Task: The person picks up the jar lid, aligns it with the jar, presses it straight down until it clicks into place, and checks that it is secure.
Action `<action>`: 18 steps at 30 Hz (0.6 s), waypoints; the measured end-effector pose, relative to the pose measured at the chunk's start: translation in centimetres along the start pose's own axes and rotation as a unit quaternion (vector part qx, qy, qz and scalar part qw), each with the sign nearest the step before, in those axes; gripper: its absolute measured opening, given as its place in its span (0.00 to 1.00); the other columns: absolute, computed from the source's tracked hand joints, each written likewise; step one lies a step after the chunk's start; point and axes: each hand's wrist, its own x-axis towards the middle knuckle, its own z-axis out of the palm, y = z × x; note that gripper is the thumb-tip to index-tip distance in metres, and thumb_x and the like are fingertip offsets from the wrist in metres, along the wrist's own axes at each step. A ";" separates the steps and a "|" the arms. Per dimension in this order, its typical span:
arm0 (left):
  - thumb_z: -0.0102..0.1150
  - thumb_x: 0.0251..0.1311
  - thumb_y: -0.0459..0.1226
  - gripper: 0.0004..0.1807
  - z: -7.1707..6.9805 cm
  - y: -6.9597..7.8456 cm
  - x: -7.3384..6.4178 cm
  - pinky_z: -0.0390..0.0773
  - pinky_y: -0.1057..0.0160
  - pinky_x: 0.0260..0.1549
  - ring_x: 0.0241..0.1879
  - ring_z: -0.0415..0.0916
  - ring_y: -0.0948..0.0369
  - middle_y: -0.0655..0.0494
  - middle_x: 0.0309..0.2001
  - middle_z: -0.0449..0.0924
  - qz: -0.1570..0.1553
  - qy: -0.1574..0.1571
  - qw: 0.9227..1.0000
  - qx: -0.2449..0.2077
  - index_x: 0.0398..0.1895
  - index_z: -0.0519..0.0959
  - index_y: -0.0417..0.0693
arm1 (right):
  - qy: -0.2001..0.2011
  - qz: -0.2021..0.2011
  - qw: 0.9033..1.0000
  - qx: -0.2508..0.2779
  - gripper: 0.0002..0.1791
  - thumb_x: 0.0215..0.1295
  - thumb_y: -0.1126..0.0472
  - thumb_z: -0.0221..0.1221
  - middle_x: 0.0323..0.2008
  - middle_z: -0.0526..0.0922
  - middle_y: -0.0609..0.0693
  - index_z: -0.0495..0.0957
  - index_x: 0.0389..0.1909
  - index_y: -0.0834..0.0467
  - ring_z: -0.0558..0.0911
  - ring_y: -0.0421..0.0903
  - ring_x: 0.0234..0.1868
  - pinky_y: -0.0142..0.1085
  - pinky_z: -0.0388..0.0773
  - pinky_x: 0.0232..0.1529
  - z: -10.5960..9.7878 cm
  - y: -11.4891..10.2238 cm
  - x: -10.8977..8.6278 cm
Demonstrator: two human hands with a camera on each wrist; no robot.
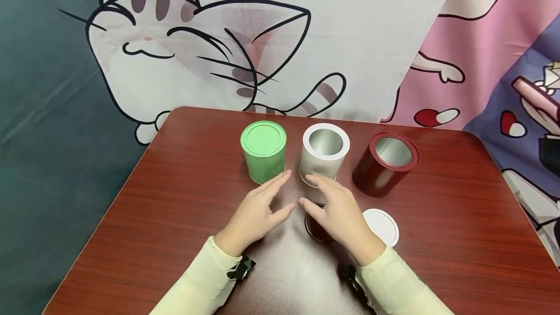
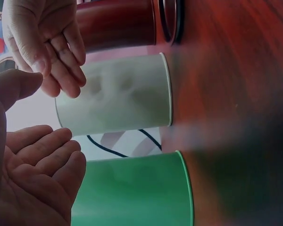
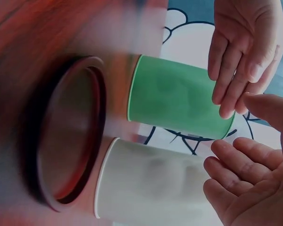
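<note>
Together, left hand (image 1: pixel 258 212) and right hand (image 1: pixel 339 209) hover lower center, fingers extended, holding nothing, before a lidless white canister (image 1: pixel 318 164) just right of center; likely light, stiff and slick, it is best gripped round its sides.

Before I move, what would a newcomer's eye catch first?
Probably the smiling cartoon cat on the backdrop behind the table. Then, in a row: lidded green can left, open white can middle, open red can right. The left hand and right hand hover before them.
</note>
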 end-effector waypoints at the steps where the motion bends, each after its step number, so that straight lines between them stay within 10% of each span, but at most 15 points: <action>1: 0.69 0.59 0.38 0.35 0.1 0.0 0.0 0.73 0.56 0.63 0.66 0.72 0.56 0.47 0.67 0.73 0.000 -0.001 1.000 -0.001 0.70 0.70 0.42 | -0.001 0.004 1.000 -0.001 0.27 0.57 0.56 0.72 0.54 0.84 0.53 0.81 0.58 0.60 0.80 0.51 0.60 0.48 0.75 0.61 0.0 0.1 -0.1; 18: 0.69 0.59 0.38 0.34 1.6 0.7 0.0 0.73 0.56 0.63 0.65 0.73 0.55 0.45 0.66 0.74 0.007 -0.029 1.000 -0.012 0.69 0.72 0.38 | 0.000 0.014 1.000 -0.013 0.28 0.54 0.57 0.74 0.52 0.85 0.54 0.82 0.57 0.58 0.83 0.50 0.57 0.48 0.79 0.57 0.0 1.2 -2.1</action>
